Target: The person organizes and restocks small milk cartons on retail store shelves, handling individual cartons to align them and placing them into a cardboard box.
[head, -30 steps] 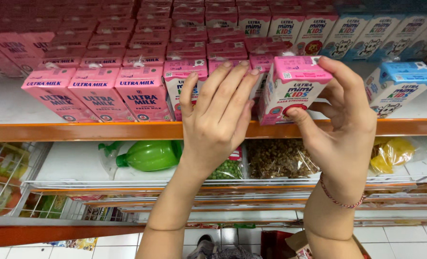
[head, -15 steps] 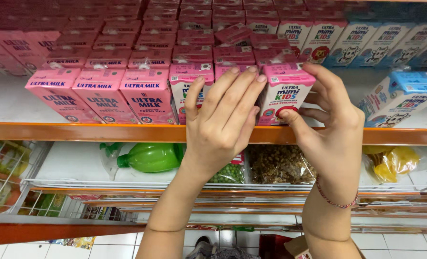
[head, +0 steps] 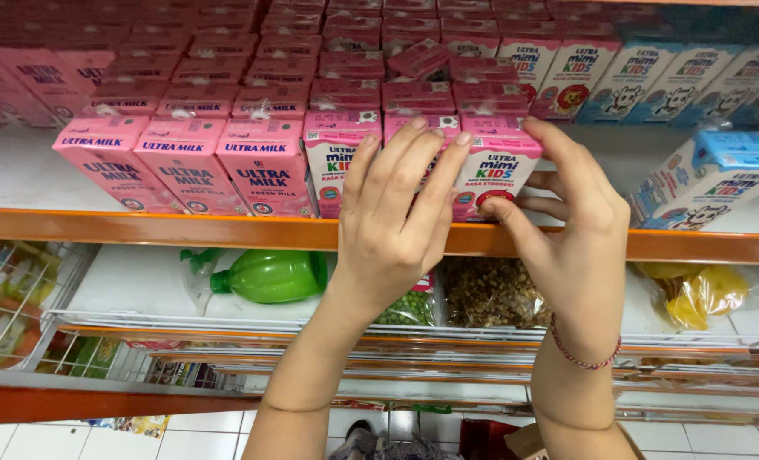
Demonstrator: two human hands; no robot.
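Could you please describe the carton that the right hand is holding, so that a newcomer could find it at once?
Start at the orange-edged white shelf stocked with pink cartons. Along its front row, pass the three plain pink milk cartons on the left to the smaller ones with colourful lettering. It is the small pink rectangular carton at that row's right end, the only one in the right hand's grip, beside the left hand.

Orange-edged shop shelf (head: 141, 228) above wire racks (head: 22, 307) — white tiled floor (head: 201, 443) below (evenly lit).
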